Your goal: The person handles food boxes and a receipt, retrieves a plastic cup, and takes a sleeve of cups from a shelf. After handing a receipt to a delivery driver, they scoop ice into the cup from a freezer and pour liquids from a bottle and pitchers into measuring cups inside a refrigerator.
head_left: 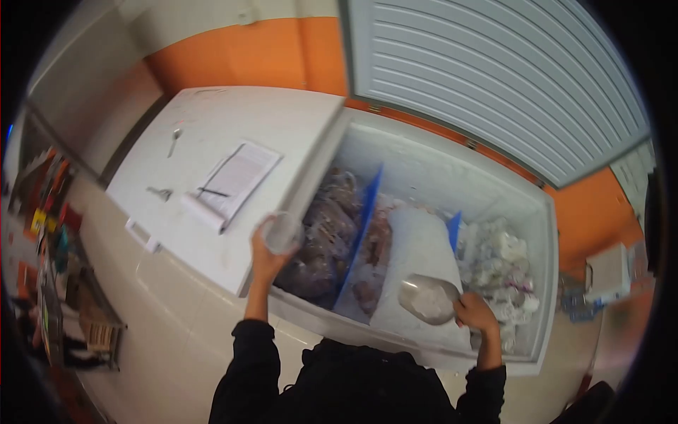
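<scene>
My left hand [265, 256] is wrapped round a clear cup [283, 233], held near the front corner of the closed freezer lid. In my right hand [474, 311] is the handle of a metal ice scoop [429, 299], which carries some white ice. The scoop is over a large white ice-filled bag or heap [421, 244] inside the open chest freezer [549, 283]. Blue dividers [362, 230] split the freezer's inside. Bagged food [326, 226] fills the left section, and white plastic bags [505, 258] lie on the right.
On the closed white lid [212, 120] lie a clipboard with paper [247, 173], a pen [214, 192], a spoon [174, 143] and a small metal object [160, 193]. The raised ribbed lid [487, 78] stands behind the freezer. Cluttered shelving [53, 297] is at the far left.
</scene>
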The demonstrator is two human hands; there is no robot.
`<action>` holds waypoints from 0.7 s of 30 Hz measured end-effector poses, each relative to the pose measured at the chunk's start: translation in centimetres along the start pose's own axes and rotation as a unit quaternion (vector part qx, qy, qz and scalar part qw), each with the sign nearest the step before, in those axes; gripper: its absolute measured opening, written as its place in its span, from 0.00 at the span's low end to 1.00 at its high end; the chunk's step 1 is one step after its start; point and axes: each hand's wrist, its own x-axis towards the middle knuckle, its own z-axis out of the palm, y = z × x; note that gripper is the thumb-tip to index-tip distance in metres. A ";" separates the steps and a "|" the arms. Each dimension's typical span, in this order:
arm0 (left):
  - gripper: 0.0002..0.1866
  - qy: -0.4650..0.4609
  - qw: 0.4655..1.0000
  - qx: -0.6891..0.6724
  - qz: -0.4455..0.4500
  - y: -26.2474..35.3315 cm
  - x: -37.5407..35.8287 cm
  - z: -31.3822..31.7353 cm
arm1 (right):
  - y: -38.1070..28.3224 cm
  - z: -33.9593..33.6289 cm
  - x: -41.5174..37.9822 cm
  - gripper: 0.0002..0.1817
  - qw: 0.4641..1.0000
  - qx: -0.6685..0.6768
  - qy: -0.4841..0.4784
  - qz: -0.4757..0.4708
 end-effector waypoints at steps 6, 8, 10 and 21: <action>0.42 -0.325 0.930 -0.025 0.168 9.2 -7.3 12.3 | -4.9 0.2 5.2 0.12 0.975 -0.218 -0.036 0.039; 0.42 -0.341 0.925 -0.062 0.154 9.1 -9.4 15.1 | -5.6 3.0 6.6 0.10 0.951 -0.278 0.125 0.048; 0.44 -0.290 0.947 -0.086 0.109 7.3 -11.2 17.9 | -7.5 2.9 7.9 0.09 0.952 -0.282 0.095 0.069; 0.42 -0.142 0.928 -0.336 -0.078 5.1 -11.8 16.8 | 1.1 3.2 -2.6 0.07 0.919 -0.326 0.149 0.163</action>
